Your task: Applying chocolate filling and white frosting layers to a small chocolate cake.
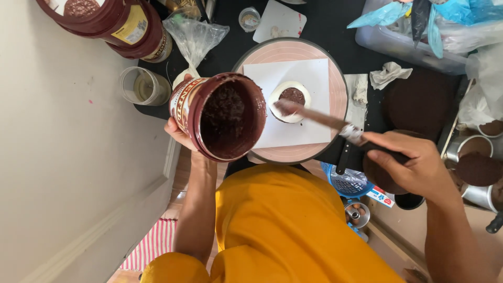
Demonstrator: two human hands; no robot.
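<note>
My left hand (178, 132) grips an open brown tub (222, 116) of dark chocolate spread, tilted with its mouth toward the camera, just left of a round pink turntable (338, 94). On the turntable lies a white paper square (309, 76) with a small round cake (290, 100), white around the rim and brown on top. My right hand (414, 162) holds a black-handled palette knife (319, 119); its blade tip, smeared with spread, rests on the cake's near edge.
Two more brown tubs (118, 23) stand at the top left beside a clear plastic cup (140, 86) and a crumpled bag (195, 35). A clear bin with blue piping bags (419, 29) sits top right. Metal tins (474, 152) and a blue basket (346, 183) lie to the right.
</note>
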